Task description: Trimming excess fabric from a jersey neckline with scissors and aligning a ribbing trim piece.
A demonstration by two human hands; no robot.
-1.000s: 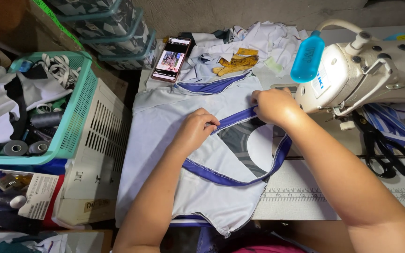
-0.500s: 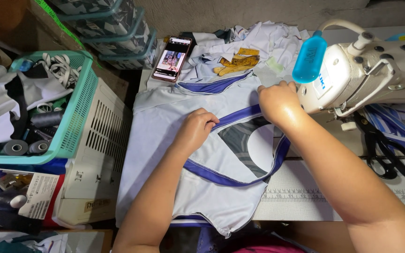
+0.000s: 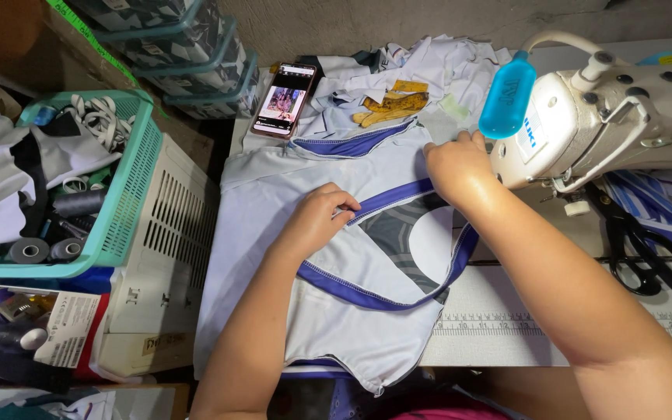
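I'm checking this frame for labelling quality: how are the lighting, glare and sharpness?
Head view: even, soft light; faint sheen on the right hand and the blue bottle; garment and left hand sharp; top left corner dim; straight table edge bows slightly, wide-angle distortion.
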